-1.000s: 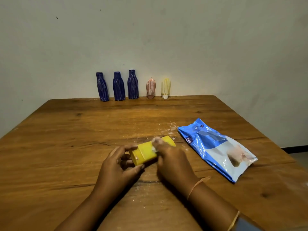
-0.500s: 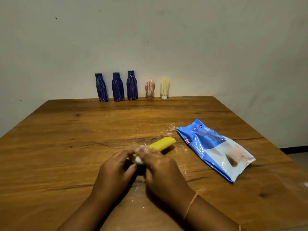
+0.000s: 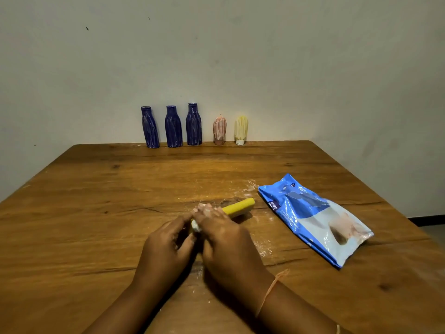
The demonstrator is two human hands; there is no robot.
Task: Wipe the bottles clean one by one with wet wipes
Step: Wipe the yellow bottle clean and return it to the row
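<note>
A smooth yellow cylindrical bottle (image 3: 240,206) is lying on the grained wooden worktop (image 3: 120,189). The left hand (image 3: 166,247) is curling its fingers round the near end, while the right hand (image 3: 226,237) is clamping a crumpled white wet wipe (image 3: 196,227) against it.

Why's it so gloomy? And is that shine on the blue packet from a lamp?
Head view: light is dim and warm, lamp unseen; white glare streaks the packet; soft shadows lie under the left hand and right hand gripping the yellow bottle; the wide lens splays the table edges; the far bottles look soft.
</note>
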